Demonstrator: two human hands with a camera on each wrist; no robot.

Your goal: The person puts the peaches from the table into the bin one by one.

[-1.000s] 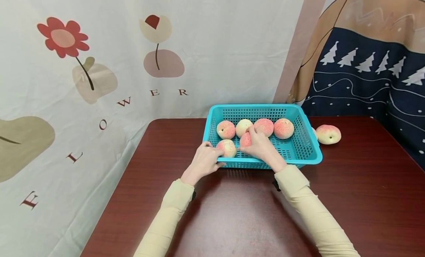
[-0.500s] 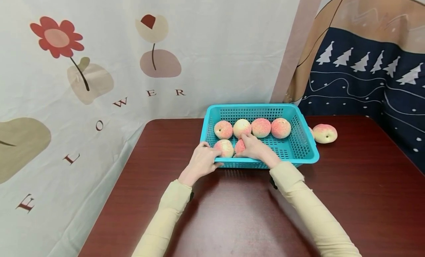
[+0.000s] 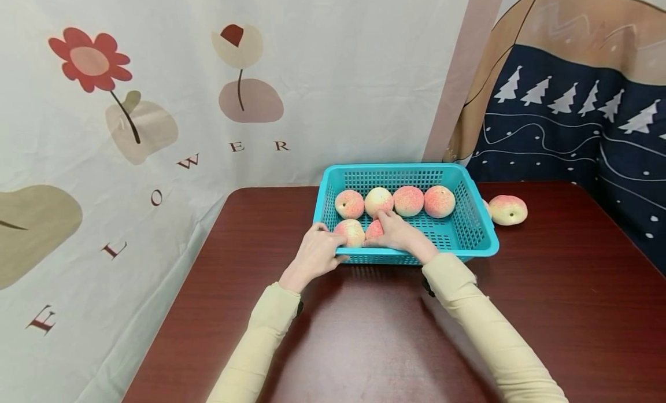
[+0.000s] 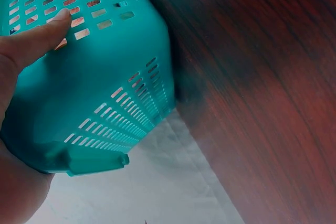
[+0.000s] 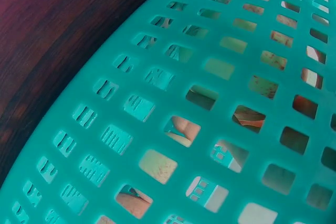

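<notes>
- Cream sleeves cover your forearms, stretched over the dark wooden counter.
- Your left hand grips the near left corner of the teal basket, beside a pale peach; you cannot tell whether its fingers touch that fruit.
- Your right hand reaches over the near rim, fingers pinching a reddish peach inside the basket, next to the pale one.
- Beyond your hands sits a row of four peaches. The work looks well along: six are inside, though the reddish one is not yet released.
- Outside the right wall, two peaches lie on the counter, one mostly hidden; they look like what is left.
- Only your head view shows those two. Your left wrist view adds the thumb against the outer wall; your right wrist view gives mere scraps through the holes, hiding the pinch.
</notes>
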